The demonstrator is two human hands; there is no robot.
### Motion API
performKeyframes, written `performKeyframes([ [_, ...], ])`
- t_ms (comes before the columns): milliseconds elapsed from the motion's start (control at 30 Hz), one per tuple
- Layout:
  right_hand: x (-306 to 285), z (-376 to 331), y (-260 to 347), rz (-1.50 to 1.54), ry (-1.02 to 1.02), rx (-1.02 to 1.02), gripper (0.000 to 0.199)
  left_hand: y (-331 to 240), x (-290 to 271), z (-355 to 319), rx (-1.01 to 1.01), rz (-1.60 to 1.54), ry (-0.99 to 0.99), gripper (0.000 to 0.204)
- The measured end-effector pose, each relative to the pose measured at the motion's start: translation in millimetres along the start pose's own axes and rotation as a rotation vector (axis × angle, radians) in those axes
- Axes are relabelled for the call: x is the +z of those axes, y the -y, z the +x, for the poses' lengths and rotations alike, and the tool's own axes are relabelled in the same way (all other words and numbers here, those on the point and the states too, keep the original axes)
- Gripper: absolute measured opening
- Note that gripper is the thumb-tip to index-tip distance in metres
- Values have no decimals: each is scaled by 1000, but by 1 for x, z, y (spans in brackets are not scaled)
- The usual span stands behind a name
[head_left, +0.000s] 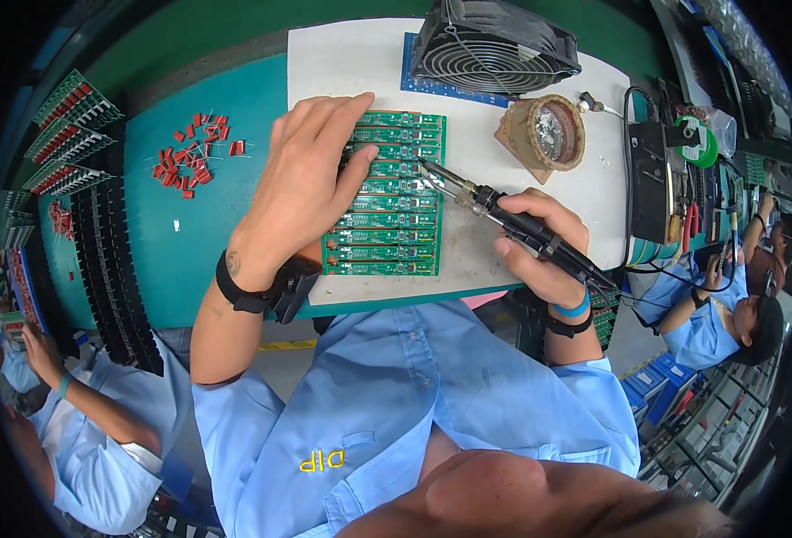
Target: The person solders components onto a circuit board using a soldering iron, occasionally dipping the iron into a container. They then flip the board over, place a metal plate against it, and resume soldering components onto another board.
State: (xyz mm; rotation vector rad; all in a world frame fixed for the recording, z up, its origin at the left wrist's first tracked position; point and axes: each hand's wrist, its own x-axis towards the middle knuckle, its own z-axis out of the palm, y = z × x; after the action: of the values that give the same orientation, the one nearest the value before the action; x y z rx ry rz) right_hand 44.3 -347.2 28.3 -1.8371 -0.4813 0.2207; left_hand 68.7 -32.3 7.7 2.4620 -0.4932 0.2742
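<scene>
A green panel of narrow circuit boards in rows (387, 220) lies flat on a white sheet in front of me. Across its upper left part rests my left hand (311, 161), fingers stretched out and thumb spread over the boards; whatever lies beneath the fingers is mostly hidden. My right hand (553, 247) is wrapped around the black handle of a soldering iron (528, 229). Its thin tip points left and meets the panel's upper right part, or hovers just above it; I cannot tell which.
Loose red components (185, 166) lie on the green mat (158, 269). Black racks (113, 260) stand leftward. Beyond the panel are a black fan (495, 54) and a brown pot (532, 134) of silvery material. A green spool (708, 148) sits right. Co-workers in blue sit either side.
</scene>
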Motion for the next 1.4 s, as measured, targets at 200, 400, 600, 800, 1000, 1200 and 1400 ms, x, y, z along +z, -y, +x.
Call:
performKeyframes([
  [200, 2, 1, 1, -5, -17, -4, 41, -1, 0, 1, 3, 6, -2, 48],
  [400, -11, -16, -5, -22, -46, -84, 45, -1, 1, 1, 5, -6, 20, 50],
  [600, -10, -47, -35, -15, -564, -55, 53, -1, 5, 0, -5, -98, 24, 55],
  [800, -10, -43, -13, -21, -411, -76, 52, -2, 6, 1, -24, -116, 97, 57],
  [1000, -1, -27, 2, -72, -101, -122, 45, -7, 4, 3, 30, -152, 138, 52],
  [1200, 6, -22, -5, -16, -119, -88, 43, -5, 6, 2, 83, -122, 110, 45],
  [1400, 7, -20, -2, -24, -94, -11, 41, -6, 6, 2, 79, -121, 107, 43],
])
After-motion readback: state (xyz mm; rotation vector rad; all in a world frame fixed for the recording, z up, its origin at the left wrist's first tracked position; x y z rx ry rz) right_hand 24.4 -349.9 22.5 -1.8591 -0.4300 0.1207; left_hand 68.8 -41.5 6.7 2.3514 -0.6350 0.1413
